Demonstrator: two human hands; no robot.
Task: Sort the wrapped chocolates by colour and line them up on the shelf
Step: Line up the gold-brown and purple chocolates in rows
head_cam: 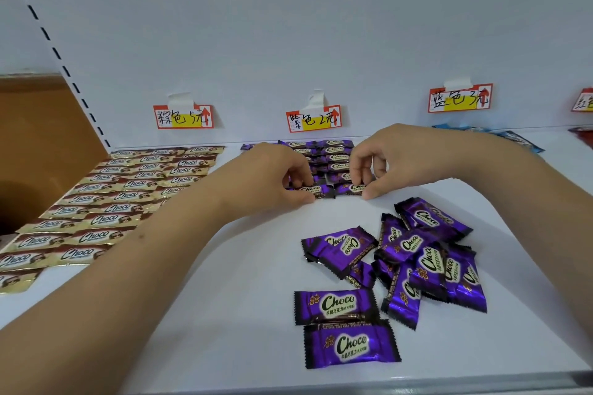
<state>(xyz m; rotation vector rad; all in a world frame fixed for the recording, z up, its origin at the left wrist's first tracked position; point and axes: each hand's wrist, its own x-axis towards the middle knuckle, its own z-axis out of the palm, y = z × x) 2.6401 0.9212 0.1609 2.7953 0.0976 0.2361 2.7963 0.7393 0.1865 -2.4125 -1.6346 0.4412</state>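
While both hands curl, left hand fingers pinching a purple chocolate, right hand pinching its neighbour.

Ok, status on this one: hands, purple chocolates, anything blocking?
Left hand and right hand each pinching a purple chocolate at the rows' front. Loose purple pile waiting. Nothing blocking.

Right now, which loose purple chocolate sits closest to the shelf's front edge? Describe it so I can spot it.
Start at the white shelf and find the loose purple pile right of centre. Below it lie two flat wrappers; take the nearest purple chocolate, face up, alone at the front.
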